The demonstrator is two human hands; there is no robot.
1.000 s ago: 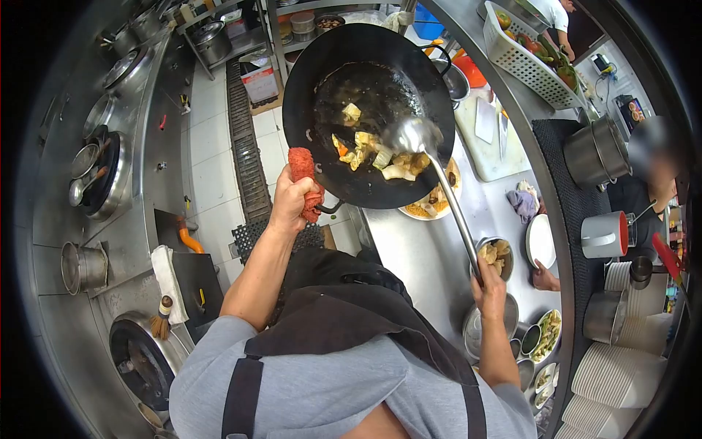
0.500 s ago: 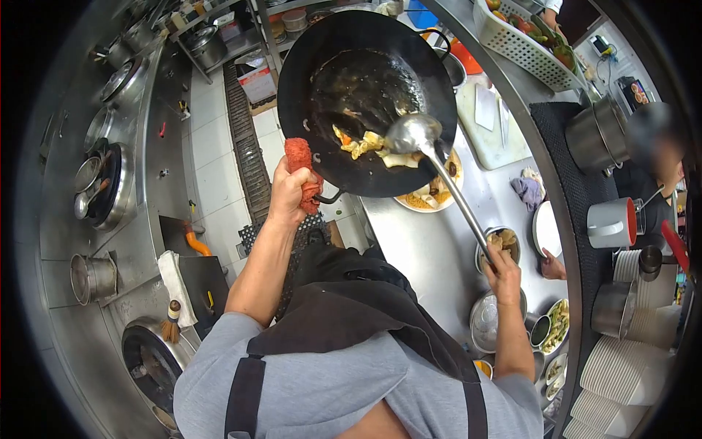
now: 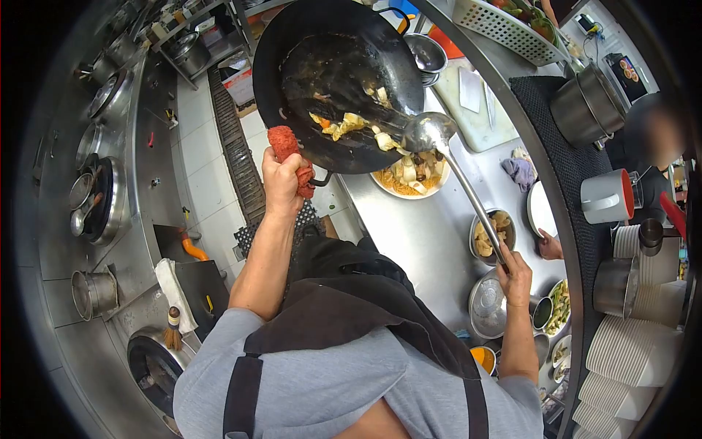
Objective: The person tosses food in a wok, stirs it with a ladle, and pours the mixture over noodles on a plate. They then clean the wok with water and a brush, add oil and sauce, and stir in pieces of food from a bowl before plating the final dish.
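My left hand (image 3: 281, 179) is closed on a bunched red cloth (image 3: 284, 139) at the side handle of a large black wok (image 3: 322, 66). The wok is tilted, its lower right rim over a plate of noodles (image 3: 414, 189) topped with pale pieces and dark bits. Some cooked food (image 3: 344, 126) clings inside the wok. In my right hand (image 3: 516, 276) is the long handle of a metal ladle (image 3: 472, 190). The ladle's bowl is at the wok's rim, just above the plate, with pale pieces beside it.
On the steel counter (image 3: 409, 241) stand a bowl of food (image 3: 491, 234), a clear lid (image 3: 488, 304) and a cutting board (image 3: 475, 110) with a knife. Another person's hand (image 3: 550, 246) touches a white plate (image 3: 540, 212). Stacked dishes (image 3: 629, 344) fill the right shelf.
The ladle's bowl has shifted from inside the wok to its right rim. The wok sits further up and left in view, and more of the topped noodle plate shows.
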